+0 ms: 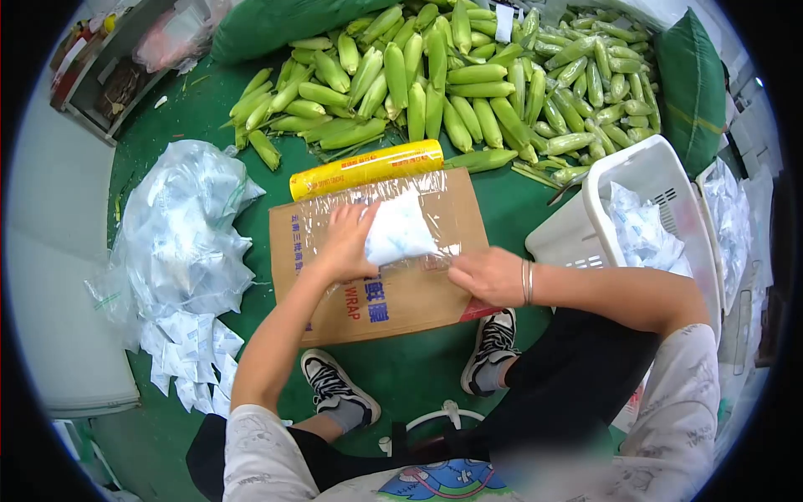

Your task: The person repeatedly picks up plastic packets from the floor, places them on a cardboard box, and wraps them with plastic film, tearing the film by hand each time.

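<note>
A white packet (400,227) lies on clear film over a flat cardboard box (335,314) in front of me. My left hand (347,243) rests at the packet's left side, fingers apart, the thumb by its lower edge. At the box's right part my right hand (489,276) is closed, pinching the edge of the clear film. Along the far edge of the box lies a yellow roll (368,170) of film, from which the clear sheet stretches toward me.
Green corn ears (401,84) are heaped behind the box, wrapped ones (598,92) at the right. A bag of packets (188,217) and loose packets (192,351) lie left. A white basket (569,230) holding packets stands right. Green sacks (690,92) flank the corn.
</note>
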A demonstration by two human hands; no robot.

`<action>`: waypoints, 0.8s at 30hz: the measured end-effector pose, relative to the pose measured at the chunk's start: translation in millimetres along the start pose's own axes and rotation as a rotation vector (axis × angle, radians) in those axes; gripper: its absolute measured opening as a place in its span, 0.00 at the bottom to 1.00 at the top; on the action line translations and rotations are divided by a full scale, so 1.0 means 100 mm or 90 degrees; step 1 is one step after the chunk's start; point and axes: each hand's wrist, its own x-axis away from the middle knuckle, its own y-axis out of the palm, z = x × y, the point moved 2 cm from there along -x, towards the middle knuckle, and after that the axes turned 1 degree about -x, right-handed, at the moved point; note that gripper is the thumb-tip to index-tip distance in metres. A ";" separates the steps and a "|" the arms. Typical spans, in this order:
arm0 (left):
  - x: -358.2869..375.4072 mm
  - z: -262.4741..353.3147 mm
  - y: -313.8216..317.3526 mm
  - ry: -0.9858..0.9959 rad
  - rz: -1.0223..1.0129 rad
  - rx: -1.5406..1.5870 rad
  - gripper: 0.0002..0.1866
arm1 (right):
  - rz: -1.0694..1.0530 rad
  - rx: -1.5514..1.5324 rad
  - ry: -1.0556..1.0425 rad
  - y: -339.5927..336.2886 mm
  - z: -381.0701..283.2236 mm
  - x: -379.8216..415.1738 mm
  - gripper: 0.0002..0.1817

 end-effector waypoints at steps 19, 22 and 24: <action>-0.03 -0.07 0.04 -0.042 -0.039 0.005 0.55 | -0.016 0.065 0.086 0.07 0.39 -0.07 0.06; -0.03 0.08 0.10 0.003 -0.111 0.027 0.58 | 0.219 -0.103 0.260 -0.18 0.53 -0.50 0.06; -0.05 0.18 0.13 0.001 -0.124 0.042 0.57 | 0.316 -0.202 0.314 0.09 0.65 -0.87 0.06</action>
